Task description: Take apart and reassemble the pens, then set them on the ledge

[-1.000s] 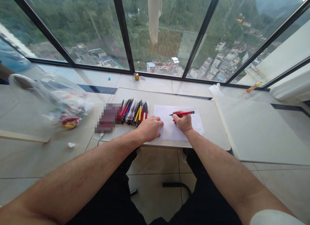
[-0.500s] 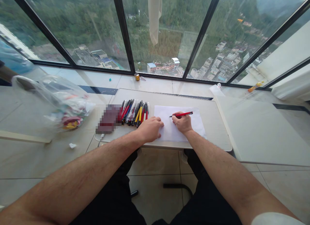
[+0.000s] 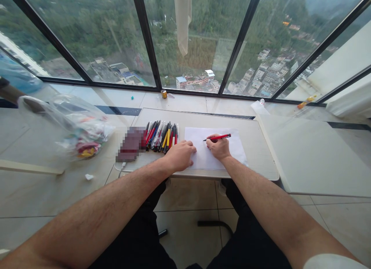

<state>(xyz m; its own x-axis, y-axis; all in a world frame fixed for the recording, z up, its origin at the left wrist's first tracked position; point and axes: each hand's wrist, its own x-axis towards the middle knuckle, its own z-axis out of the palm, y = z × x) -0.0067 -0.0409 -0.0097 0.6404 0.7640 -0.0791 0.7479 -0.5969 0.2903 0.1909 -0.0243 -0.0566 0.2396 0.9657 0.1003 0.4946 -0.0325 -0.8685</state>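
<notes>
A red pen with dark ends [image 3: 222, 137] is held in my right hand [image 3: 219, 148], its tip pointing left over a white sheet of paper [image 3: 213, 131]. Whether the tip touches the sheet, I cannot tell. My left hand [image 3: 180, 155] rests on the sheet's left edge, fingers slightly bent, thumb apart, holding nothing. Just beyond it, a row of pens [image 3: 161, 135] in black, red, yellow, blue and clear lies side by side on the small white table [image 3: 261, 153]. A blurred-out dark red object [image 3: 130, 145] lies left of the pens, with a white cable [image 3: 123, 166] at its near end.
A clear plastic bag of wrappers [image 3: 87, 135] hangs at the left. A gold can [image 3: 164, 94] stands by the window. White crumpled scrap [image 3: 89, 177] lies on the floor. A pale panel [image 3: 315, 157] adjoins the table's right side. My legs are under the table.
The view has shifted very slightly. Both hands stay almost where they were, and the red pen is still in my right hand.
</notes>
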